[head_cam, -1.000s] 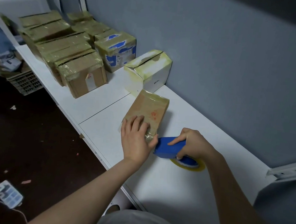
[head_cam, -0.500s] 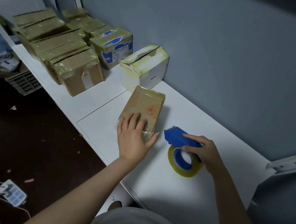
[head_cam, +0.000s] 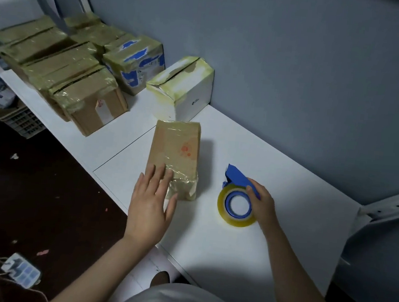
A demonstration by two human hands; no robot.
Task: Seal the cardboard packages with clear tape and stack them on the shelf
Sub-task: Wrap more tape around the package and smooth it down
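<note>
A small brown cardboard package wrapped in clear tape lies flat on the white shelf top. My left hand rests flat on its near end, fingers spread. To the right, a blue tape dispenser with a roll of clear yellowish tape lies on its side on the shelf. My right hand holds the dispenser's handle from the right.
A white taped box stands just behind the package. Several taped cardboard boxes are lined up at the far left of the shelf. The grey wall runs along the back. A power strip lies on the dark floor.
My right hand has pulled the tape dispenser away from the package's near end and laid it on its side to the right. My left hand stays on the package.
</note>
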